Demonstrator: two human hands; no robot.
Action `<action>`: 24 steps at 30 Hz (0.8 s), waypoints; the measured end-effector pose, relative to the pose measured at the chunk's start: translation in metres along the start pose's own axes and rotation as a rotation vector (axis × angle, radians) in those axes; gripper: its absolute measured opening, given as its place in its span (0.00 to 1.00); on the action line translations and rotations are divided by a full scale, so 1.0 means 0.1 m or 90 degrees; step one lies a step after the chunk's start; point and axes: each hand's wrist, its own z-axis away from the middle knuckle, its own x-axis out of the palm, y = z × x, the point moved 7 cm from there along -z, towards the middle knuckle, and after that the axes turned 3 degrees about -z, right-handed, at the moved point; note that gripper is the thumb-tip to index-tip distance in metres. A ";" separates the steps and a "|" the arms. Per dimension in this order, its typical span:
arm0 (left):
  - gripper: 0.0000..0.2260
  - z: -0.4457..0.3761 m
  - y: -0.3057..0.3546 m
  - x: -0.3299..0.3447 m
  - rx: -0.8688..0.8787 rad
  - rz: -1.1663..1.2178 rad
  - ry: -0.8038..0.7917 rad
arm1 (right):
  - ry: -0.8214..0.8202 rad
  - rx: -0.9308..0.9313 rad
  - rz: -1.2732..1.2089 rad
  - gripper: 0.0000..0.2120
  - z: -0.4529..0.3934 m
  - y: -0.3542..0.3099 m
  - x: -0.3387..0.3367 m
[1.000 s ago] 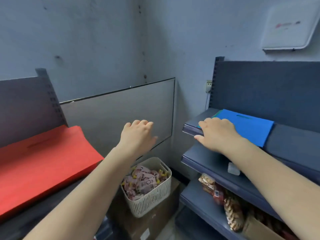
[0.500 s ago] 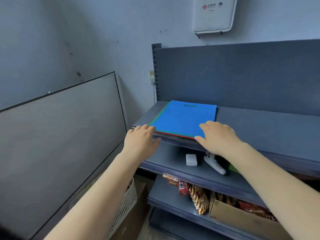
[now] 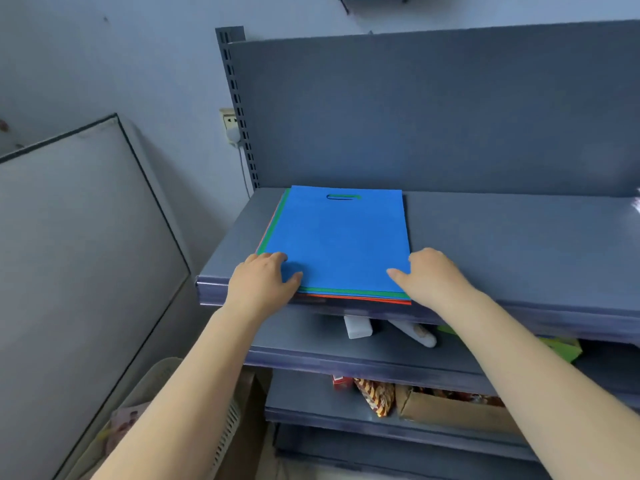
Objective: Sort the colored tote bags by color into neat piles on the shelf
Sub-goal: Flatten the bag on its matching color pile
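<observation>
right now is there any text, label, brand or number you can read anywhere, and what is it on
None can be read.
red packet on the lower shelf: print too small and blurred.
patterned snack bag beside it: pattern only, no legible words.
blue tote bag on top of the stack, with the left hand and right hand at its near corners: plain, no print.

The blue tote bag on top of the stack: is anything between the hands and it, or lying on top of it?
Nothing visible. The left hand and the right hand already rest on the near corners of the blue tote bag, which tops the stack. The shelf to its right shows bare surface.
</observation>
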 end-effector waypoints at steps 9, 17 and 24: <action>0.22 -0.12 0.03 0.11 0.072 0.062 0.023 | 0.110 0.048 -0.124 0.14 -0.17 0.12 -0.03; 0.16 -0.23 -0.19 0.11 0.028 0.186 0.040 | 0.284 0.049 -0.272 0.04 -0.15 0.29 -0.15; 0.20 -0.40 -0.56 0.06 -0.101 0.148 0.054 | 0.398 0.073 -0.422 0.04 0.00 0.54 -0.21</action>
